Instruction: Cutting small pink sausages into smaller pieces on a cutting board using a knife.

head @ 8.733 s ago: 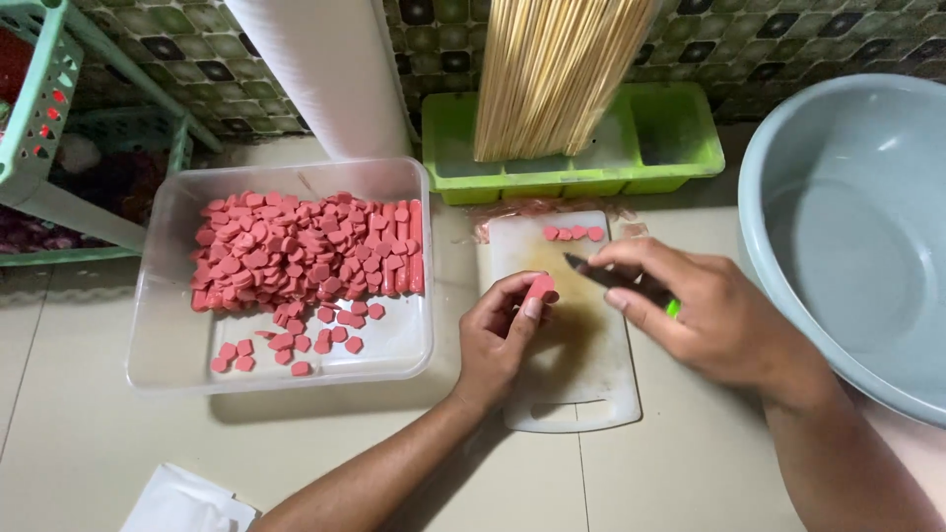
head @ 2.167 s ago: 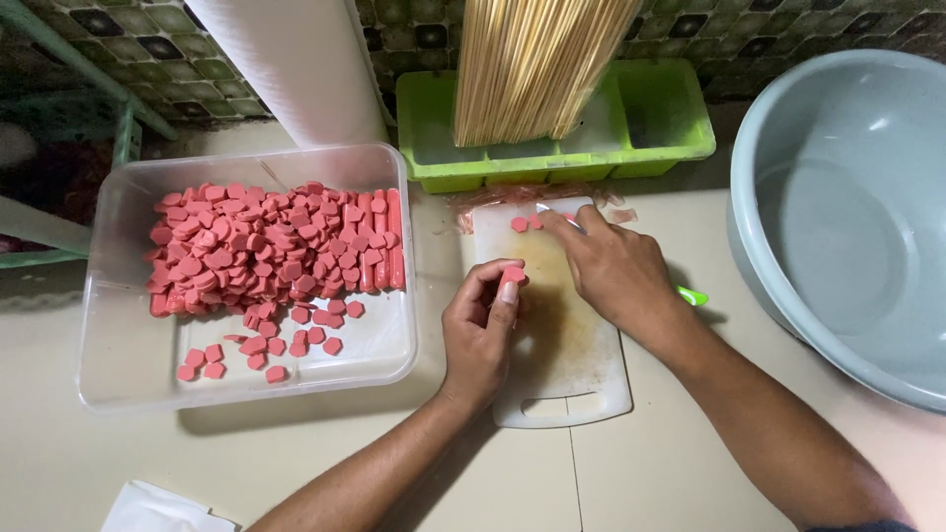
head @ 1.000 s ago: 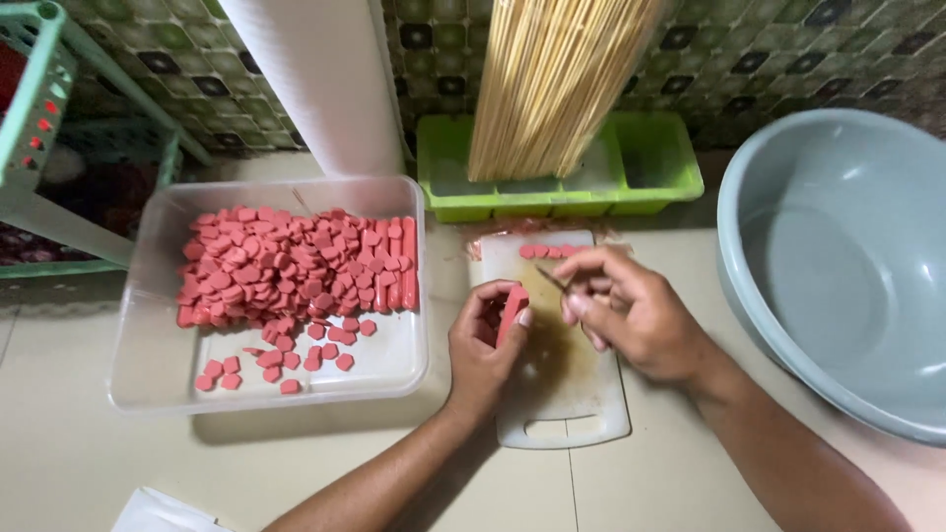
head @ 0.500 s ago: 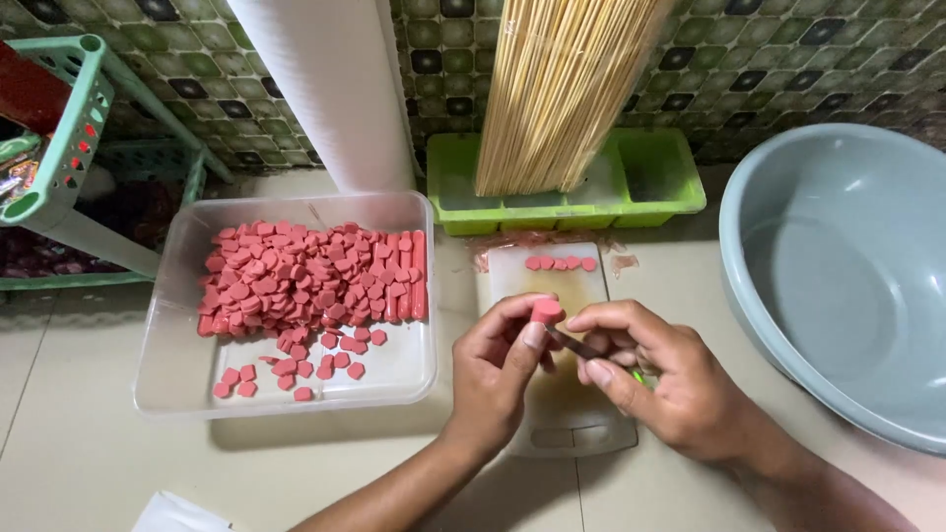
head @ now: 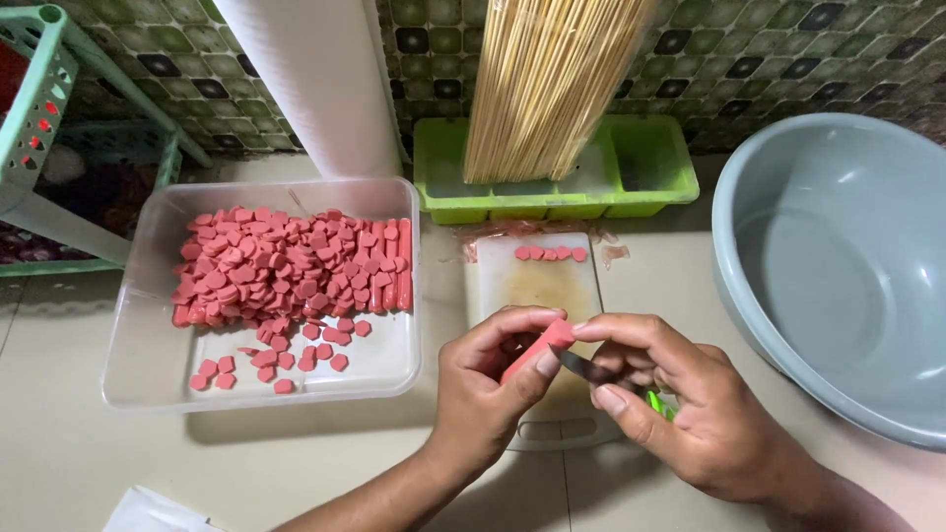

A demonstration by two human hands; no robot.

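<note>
Sausage [head: 537, 352] pinched in left hand [head: 488, 394], lifted above near end of white cutting board [head: 537, 286]; knife [head: 591, 369] gripped in right hand [head: 690, 409], blade touching sausage beside thumb. Likely hazards: blade slipping into fingertip, slippery piece dropping onto floor.

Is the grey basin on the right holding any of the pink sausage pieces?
No, the grey basin shows only its bare inside; the cut pink pieces lie in the clear container on the left.
</note>
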